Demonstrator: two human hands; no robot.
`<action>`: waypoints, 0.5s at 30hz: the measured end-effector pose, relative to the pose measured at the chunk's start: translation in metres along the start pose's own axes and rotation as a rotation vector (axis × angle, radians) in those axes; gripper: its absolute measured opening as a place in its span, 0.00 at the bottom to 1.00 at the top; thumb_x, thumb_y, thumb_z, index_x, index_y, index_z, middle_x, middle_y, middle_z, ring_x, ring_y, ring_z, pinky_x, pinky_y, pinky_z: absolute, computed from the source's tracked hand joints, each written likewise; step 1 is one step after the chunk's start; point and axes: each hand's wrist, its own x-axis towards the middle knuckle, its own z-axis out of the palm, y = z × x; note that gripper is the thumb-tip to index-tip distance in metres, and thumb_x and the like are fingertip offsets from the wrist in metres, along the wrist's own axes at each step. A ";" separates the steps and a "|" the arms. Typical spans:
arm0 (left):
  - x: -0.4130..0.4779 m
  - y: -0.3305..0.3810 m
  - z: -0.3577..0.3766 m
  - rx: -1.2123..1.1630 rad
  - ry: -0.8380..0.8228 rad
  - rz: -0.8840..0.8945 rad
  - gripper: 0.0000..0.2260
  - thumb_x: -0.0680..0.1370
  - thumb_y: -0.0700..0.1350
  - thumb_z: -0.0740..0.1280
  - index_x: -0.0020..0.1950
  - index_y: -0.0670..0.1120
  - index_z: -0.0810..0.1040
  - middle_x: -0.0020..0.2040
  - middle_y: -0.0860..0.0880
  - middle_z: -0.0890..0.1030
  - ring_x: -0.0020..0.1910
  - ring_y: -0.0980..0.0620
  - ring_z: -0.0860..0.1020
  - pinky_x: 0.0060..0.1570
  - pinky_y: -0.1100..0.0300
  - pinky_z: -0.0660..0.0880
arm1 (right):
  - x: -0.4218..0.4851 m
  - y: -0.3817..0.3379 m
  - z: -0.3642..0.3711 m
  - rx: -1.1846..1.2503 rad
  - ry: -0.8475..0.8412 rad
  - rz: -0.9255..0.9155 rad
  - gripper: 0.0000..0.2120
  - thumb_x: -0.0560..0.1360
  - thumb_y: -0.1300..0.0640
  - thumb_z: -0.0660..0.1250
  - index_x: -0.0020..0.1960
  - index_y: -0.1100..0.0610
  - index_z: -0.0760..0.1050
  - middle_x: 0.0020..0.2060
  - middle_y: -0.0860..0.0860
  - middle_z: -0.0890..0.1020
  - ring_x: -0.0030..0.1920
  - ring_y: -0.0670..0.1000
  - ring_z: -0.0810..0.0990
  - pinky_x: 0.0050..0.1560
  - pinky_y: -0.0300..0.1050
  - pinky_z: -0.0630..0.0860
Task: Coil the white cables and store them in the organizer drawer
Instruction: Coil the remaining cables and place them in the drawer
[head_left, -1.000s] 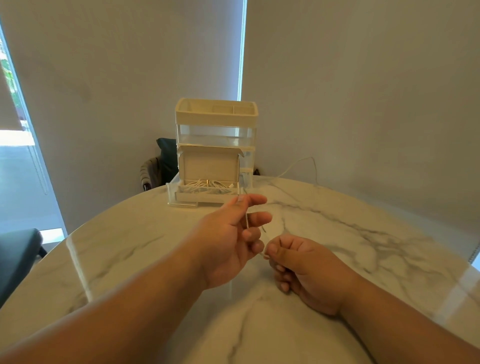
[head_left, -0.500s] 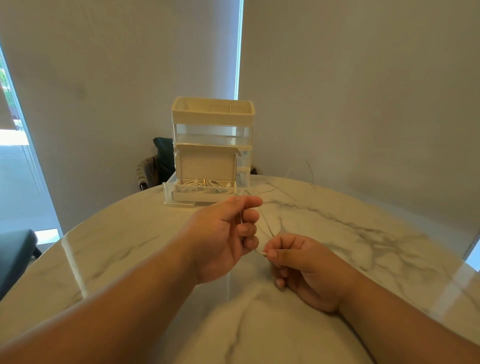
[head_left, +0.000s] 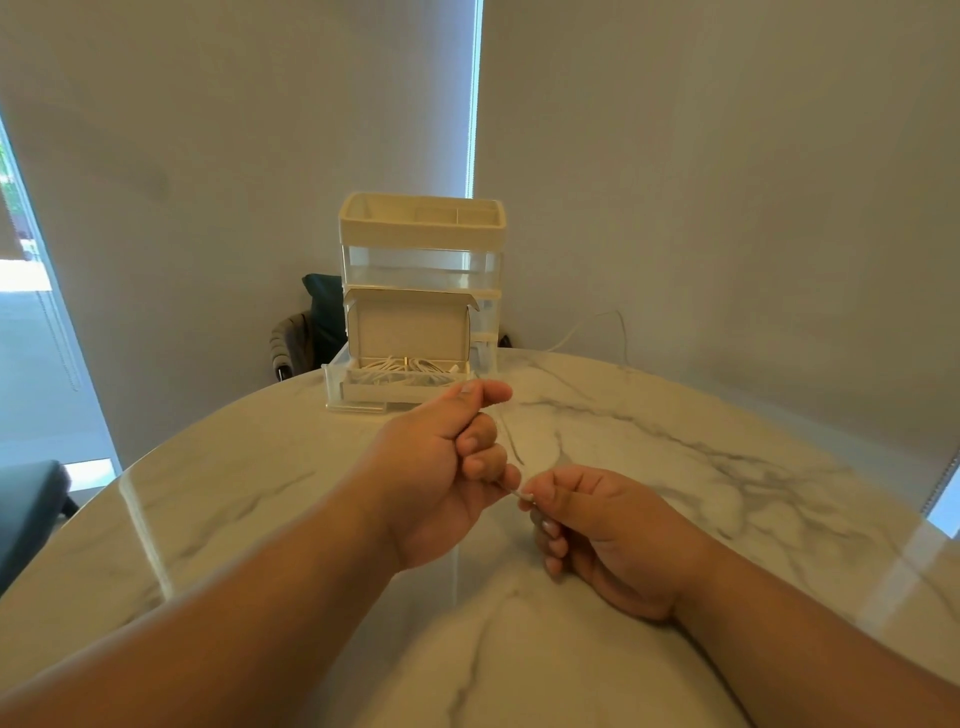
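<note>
Both hands over marble table (head_left: 675, 441), fingers curled: left hand (head_left: 441, 467) grips white cable (head_left: 511, 447), right hand (head_left: 597, 525) pinches its end; organizer drawer (head_left: 343, 387) open beyond, coiled cables (head_left: 405, 366) inside.

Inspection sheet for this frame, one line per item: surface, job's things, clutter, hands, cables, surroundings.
Surface: round marble table, glossy.
Job's things: organizer at the far edge; its bottom drawer is pulled out, with an open box in it holding stored cables.
Clutter: nothing seen.
Hands: left hand pinches the cable between thumb and forefinger; right hand pinches its end.
Cables: the thin white cable runs between the hands; a loop rises past the far edge, and it is unclear whether it is the same cable.
Surroundings: blinds, window at left, dark chair behind the table.
</note>
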 end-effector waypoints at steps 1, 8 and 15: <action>0.000 0.000 0.000 -0.014 0.010 -0.013 0.11 0.84 0.46 0.57 0.56 0.43 0.76 0.25 0.52 0.62 0.22 0.56 0.63 0.37 0.56 0.71 | 0.000 0.000 0.000 -0.003 -0.005 -0.002 0.07 0.73 0.56 0.70 0.42 0.60 0.81 0.30 0.53 0.71 0.30 0.49 0.68 0.30 0.44 0.67; 0.002 0.003 0.001 -0.082 0.006 -0.061 0.09 0.81 0.42 0.57 0.52 0.40 0.76 0.26 0.52 0.61 0.24 0.56 0.60 0.34 0.58 0.66 | -0.001 0.000 0.001 0.004 0.018 -0.014 0.07 0.72 0.56 0.68 0.41 0.60 0.81 0.30 0.54 0.70 0.29 0.49 0.68 0.30 0.44 0.66; -0.001 0.004 0.000 -0.071 -0.038 -0.110 0.12 0.81 0.48 0.57 0.39 0.46 0.72 0.28 0.52 0.59 0.26 0.55 0.58 0.31 0.59 0.63 | -0.002 -0.017 -0.005 -0.173 0.290 -0.155 0.06 0.74 0.52 0.70 0.47 0.53 0.83 0.36 0.52 0.77 0.36 0.52 0.73 0.35 0.45 0.68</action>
